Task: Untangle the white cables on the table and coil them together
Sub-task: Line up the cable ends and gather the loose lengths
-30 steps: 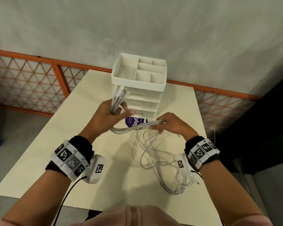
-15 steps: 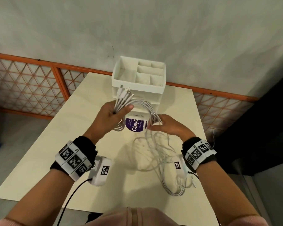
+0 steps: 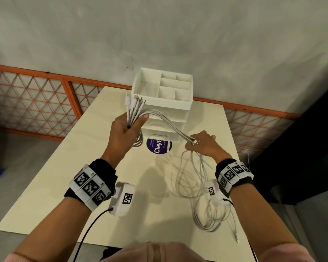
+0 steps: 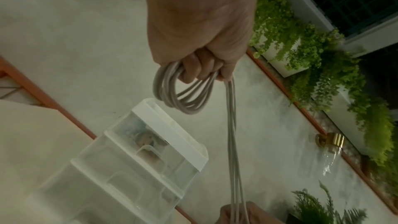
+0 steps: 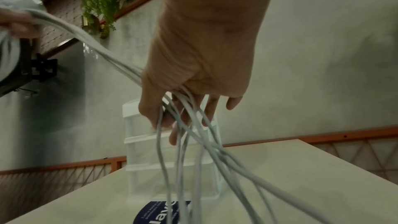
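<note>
Several white cables (image 3: pixel 165 121) run between my two hands above the cream table (image 3: pixel 83 157). My left hand (image 3: pixel 128 129) grips the bundle near its plug ends (image 3: pixel 134 100), which fan up and out; the left wrist view shows a small coil (image 4: pixel 183 91) looped round its curled fingers. My right hand (image 3: pixel 201 145) holds the same strands further along, its thumb and fingers (image 5: pixel 172 125) curled round them. Below the right hand the loose cable lengths (image 3: pixel 191 178) hang in loops and pile on the table (image 3: pixel 210 214) near its front right edge.
A white drawer organiser (image 3: pixel 165 99) with open top compartments stands at the table's far side, just beyond both hands. A round purple sticker (image 3: pixel 158 145) lies in front of it. An orange lattice railing (image 3: pixel 36 95) and grey wall lie behind.
My left hand has risen and moved left with the plug ends. The right hand has slid right along the strands, so the stretch between the hands is longer and the hanging loops have lifted.
</note>
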Demonstrator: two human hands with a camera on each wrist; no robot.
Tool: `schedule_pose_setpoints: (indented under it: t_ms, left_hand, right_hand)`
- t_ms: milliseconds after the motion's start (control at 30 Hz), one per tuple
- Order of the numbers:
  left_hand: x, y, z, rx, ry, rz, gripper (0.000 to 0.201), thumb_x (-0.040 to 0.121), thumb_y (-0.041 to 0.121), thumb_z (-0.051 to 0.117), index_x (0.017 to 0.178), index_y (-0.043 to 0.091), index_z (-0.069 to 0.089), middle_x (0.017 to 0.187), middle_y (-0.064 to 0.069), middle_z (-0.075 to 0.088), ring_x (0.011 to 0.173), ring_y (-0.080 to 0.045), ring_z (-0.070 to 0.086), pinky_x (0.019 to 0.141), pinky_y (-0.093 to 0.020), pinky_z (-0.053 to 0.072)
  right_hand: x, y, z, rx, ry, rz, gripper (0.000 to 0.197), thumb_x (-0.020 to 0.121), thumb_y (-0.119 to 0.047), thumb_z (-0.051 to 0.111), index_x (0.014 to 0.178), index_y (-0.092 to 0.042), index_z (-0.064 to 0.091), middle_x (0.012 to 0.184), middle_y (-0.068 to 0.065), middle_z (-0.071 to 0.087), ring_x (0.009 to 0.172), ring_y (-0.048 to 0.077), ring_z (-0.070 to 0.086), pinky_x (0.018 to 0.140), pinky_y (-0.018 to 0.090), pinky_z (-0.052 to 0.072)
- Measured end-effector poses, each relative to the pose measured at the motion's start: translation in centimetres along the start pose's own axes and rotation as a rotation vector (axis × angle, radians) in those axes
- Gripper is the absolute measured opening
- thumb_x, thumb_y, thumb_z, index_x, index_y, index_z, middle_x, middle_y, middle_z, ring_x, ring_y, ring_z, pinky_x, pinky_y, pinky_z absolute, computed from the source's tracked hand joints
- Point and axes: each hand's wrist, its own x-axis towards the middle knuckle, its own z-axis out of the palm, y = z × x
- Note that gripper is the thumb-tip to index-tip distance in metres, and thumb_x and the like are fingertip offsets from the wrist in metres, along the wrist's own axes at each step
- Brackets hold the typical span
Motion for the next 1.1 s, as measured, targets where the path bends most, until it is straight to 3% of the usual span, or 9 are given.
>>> schedule_pose_setpoints:
  t_ms: [133, 233, 367, 533, 633, 733, 900, 1000, 1100]
  left_hand:
    - [0.8, -0.7, -1.7, -0.1, 0.148, -0.11, 0.032, 0.091, 0.024, 0.061, 0.06, 0.023, 0.052, 0.042, 0.011, 0.038, 0.037, -0.002, 0.028, 0.039, -0.014, 0.028]
    - [1.4, -2.0, -3.0, -0.094, 0.216, -0.199, 0.037, 0.09, 0.025, 0.062, 0.059, 0.019, 0.044, 0.039, 0.014, 0.034, 0.035, -0.001, 0.025, 0.037, -0.015, 0.025]
    - [0.8, -4.6, -3.4, 0.085, 0.301, -0.306, 0.038, 0.09, 0.024, 0.063, 0.056, 0.018, 0.046, 0.051, 0.0, 0.036, 0.045, -0.009, 0.034, 0.047, -0.021, 0.03]
    - [-0.4, -7.5, -4.4, 0.139, 0.306, -0.505, 0.043, 0.088, 0.027, 0.065, 0.055, 0.012, 0.043, 0.051, -0.005, 0.035, 0.047, -0.019, 0.031, 0.048, -0.026, 0.027]
    - [-0.4, -7.3, -4.6, 0.092, 0.337, -0.531, 0.041, 0.089, 0.027, 0.064, 0.056, 0.013, 0.044, 0.053, -0.006, 0.034, 0.045, -0.019, 0.028, 0.046, -0.025, 0.025]
    - [0.0, -6.8, -4.6, 0.108, 0.343, -0.496, 0.04, 0.089, 0.027, 0.064, 0.057, 0.014, 0.045, 0.053, -0.005, 0.037, 0.047, -0.018, 0.032, 0.047, -0.025, 0.028]
    - [-0.4, -7.1, -5.0, 0.118, 0.362, -0.506, 0.039, 0.09, 0.03, 0.062, 0.059, 0.013, 0.044, 0.055, -0.004, 0.037, 0.049, -0.018, 0.032, 0.048, -0.026, 0.029]
    - [-0.1, -6.9, -5.9, 0.063, 0.393, -0.471, 0.041, 0.091, 0.031, 0.061, 0.059, 0.014, 0.042, 0.055, -0.004, 0.033, 0.049, -0.018, 0.029, 0.049, -0.026, 0.027]
    - [0.4, -6.0, -5.6, 0.068, 0.397, -0.41, 0.041, 0.091, 0.032, 0.06, 0.059, 0.015, 0.042, 0.055, -0.003, 0.033, 0.049, -0.015, 0.029, 0.048, -0.025, 0.028]
  right_hand:
    - [-0.8, 1.4, -0.8, 0.204, -0.071, 0.005, 0.025, 0.071, -0.02, 0.074, 0.08, -0.01, 0.053, 0.076, 0.012, 0.061, 0.079, 0.03, 0.062, 0.076, 0.036, 0.043]
    - [-2.0, 2.1, -0.7, 0.441, -0.026, -0.029, 0.018, 0.089, -0.018, 0.062, 0.082, -0.011, 0.047, 0.068, 0.01, 0.054, 0.06, 0.02, 0.06, 0.064, 0.023, 0.043]
    - [-2.0, 1.7, -1.4, 0.485, -0.039, -0.101, 0.014, 0.091, -0.019, 0.06, 0.088, -0.007, 0.053, 0.063, 0.002, 0.041, 0.046, 0.006, 0.047, 0.062, 0.027, 0.053]
    - [-1.9, 1.2, -3.7, 0.568, -0.132, -0.082, 0.011, 0.085, -0.015, 0.066, 0.083, -0.007, 0.06, 0.058, 0.002, 0.05, 0.044, 0.008, 0.048, 0.052, 0.019, 0.044]
    - [-1.1, 0.9, -5.1, 0.308, -0.158, -0.032, 0.022, 0.08, -0.025, 0.073, 0.079, -0.004, 0.065, 0.05, -0.001, 0.042, 0.039, 0.006, 0.036, 0.044, 0.015, 0.033]
    - [-0.4, 0.8, -6.0, 0.076, -0.138, -0.019, 0.028, 0.078, -0.033, 0.074, 0.068, -0.01, 0.063, 0.047, -0.003, 0.048, 0.04, 0.007, 0.043, 0.051, 0.019, 0.037]
    - [-0.4, 0.1, -6.8, 0.392, -0.068, -0.103, 0.025, 0.082, -0.03, 0.069, 0.085, -0.006, 0.069, 0.06, 0.001, 0.056, 0.049, 0.007, 0.051, 0.057, 0.016, 0.044]
    - [-0.5, 0.9, -6.9, 0.434, -0.069, -0.133, 0.022, 0.088, -0.03, 0.061, 0.089, -0.013, 0.075, 0.065, -0.003, 0.068, 0.062, 0.004, 0.061, 0.065, 0.009, 0.047]
    - [0.3, 2.5, -5.6, 0.375, -0.022, -0.12, 0.015, 0.089, -0.022, 0.062, 0.085, -0.015, 0.074, 0.072, 0.004, 0.07, 0.067, 0.01, 0.061, 0.068, 0.019, 0.048]
